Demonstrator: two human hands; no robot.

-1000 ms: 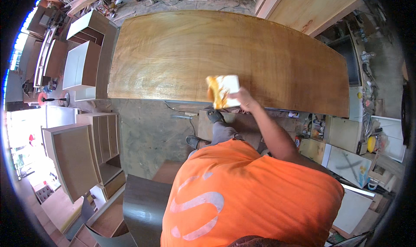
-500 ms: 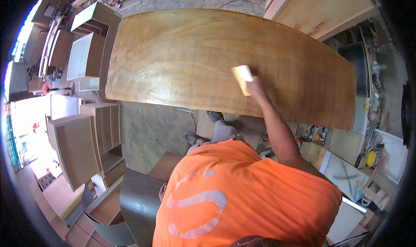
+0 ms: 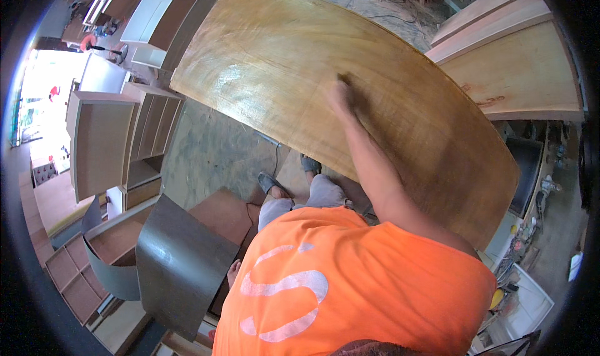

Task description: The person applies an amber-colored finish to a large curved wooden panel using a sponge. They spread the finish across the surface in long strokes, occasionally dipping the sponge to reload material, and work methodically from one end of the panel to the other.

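Observation:
A large varnished wooden panel (image 3: 275,75) with one bowed long edge lies in front of me, shiny on its left part. My right hand (image 3: 340,96) reaches over its middle with the fingers curled, close against the surface and blurred by motion. Whatever it holds is hidden; a small dark patch shows just past the fingers. My left hand (image 3: 234,272) shows only as a few fingers beside my orange shirt, near a dark curved panel (image 3: 181,262). The rest of that hand is covered by the shirt.
Unfinished cabinets (image 3: 103,146) stand at the left, with a white drawer-like box (image 3: 153,18) farther back. A framed wooden panel (image 3: 512,68) leans at the far right. A curved grey piece (image 3: 112,265) sits at lower left. A cable (image 3: 276,159) lies near my feet.
The view has turned, so the wooden panel now slants down to the right. My right hand has moved left and farther away across it. The white and yellow sheet it held no longer shows.

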